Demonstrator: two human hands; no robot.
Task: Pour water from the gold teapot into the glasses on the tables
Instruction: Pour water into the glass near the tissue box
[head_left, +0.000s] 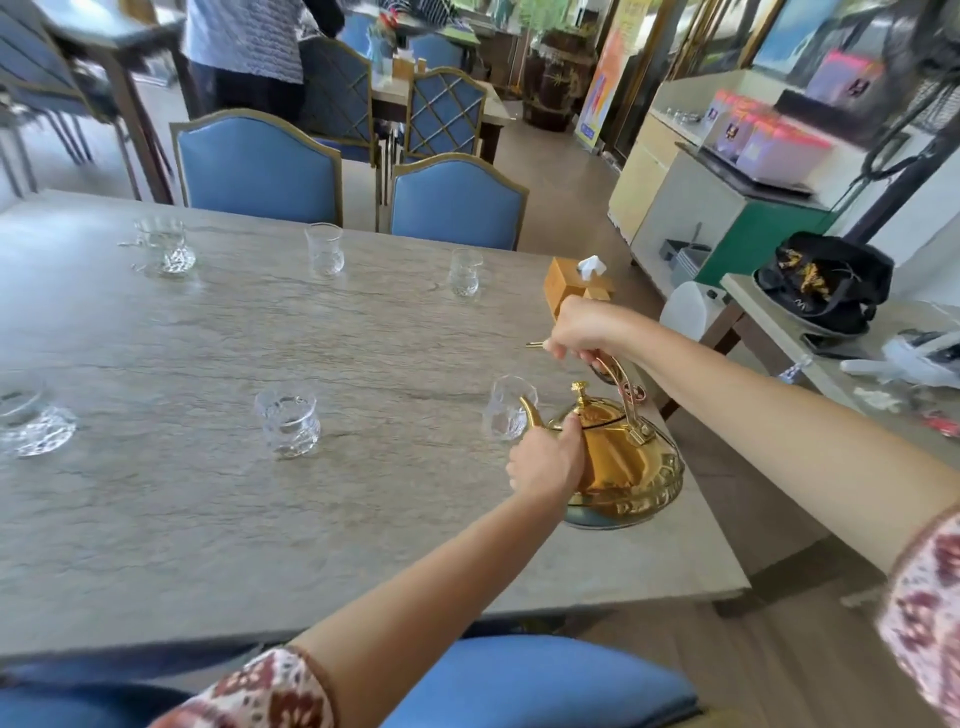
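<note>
The left hand (545, 462) is closed against the side of the gold teapot (618, 457), near the spout base, apparently to steady and tip the body. The right hand (582, 327) is closed around the top of the handle and carries the weight. The teapot sits tilted above the table (363, 519) edge, spout toward the nearest glass (506, 410), just beside it. Blur hides whether water flows. Five more glasses (288, 423) stand farther off, awaiting filling.
</note>
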